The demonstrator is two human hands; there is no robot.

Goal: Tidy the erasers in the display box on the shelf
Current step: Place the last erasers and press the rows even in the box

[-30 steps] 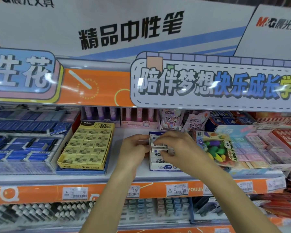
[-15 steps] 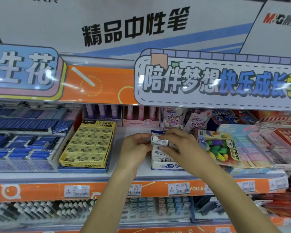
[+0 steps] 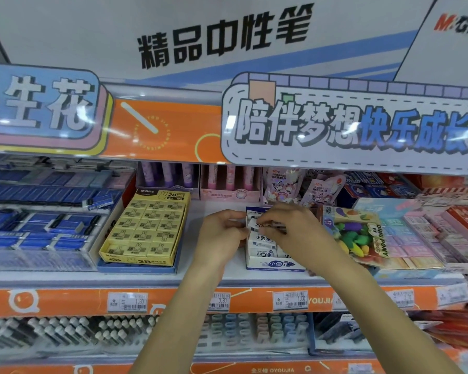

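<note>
A small white and blue display box (image 3: 274, 264) stands on the white shelf (image 3: 216, 275), holding several white erasers with blue print (image 3: 261, 238). My left hand (image 3: 222, 233) rests against the box's left wall, fingers curled at its upper corner. My right hand (image 3: 295, 228) reaches over the box from the right and pinches a white eraser (image 3: 254, 221) near the box's back row. The right hand hides the right half of the box.
A yellow box of 2B erasers (image 3: 146, 228) stands to the left, blue eraser trays (image 3: 38, 228) further left. A colourful Ding Pony pack (image 3: 362, 233) and pink eraser trays (image 3: 427, 236) crowd the right. Pink boxes (image 3: 227, 187) stand behind. Price tags (image 3: 289, 299) line the orange shelf edge.
Both hands stay at the white box. The right hand's fingers have shifted a little while handling the eraser near the back row. The view has tilted slightly.
</note>
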